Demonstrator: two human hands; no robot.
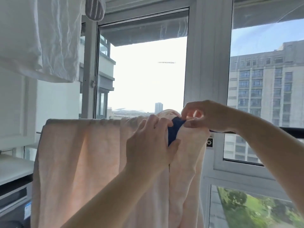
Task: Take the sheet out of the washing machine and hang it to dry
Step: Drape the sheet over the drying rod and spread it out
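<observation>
While the sheet [79,162] already drapes over the rail [292,131] | my left hand [153,142] grips its bunched part by the blue piece [174,130] | my right hand [205,116] pinches that piece | left: spreading the bunch flat.

white crinkled cloth [39,38]: hangs from above at 10 o'clock, lower edge loose.
grey striped fabric piece [95,8]: at 11 o'clock, just beside the white cloth.
white-framed window [212,66]: fills centre and 3 o'clock; bright sky in the middle pane.
grey multi-storey building [266,86]: outside at 2 o'clock.
green trees [246,209]: below, at 5 o'clock.
white counter surface [14,168]: at 8 o'clock.
</observation>
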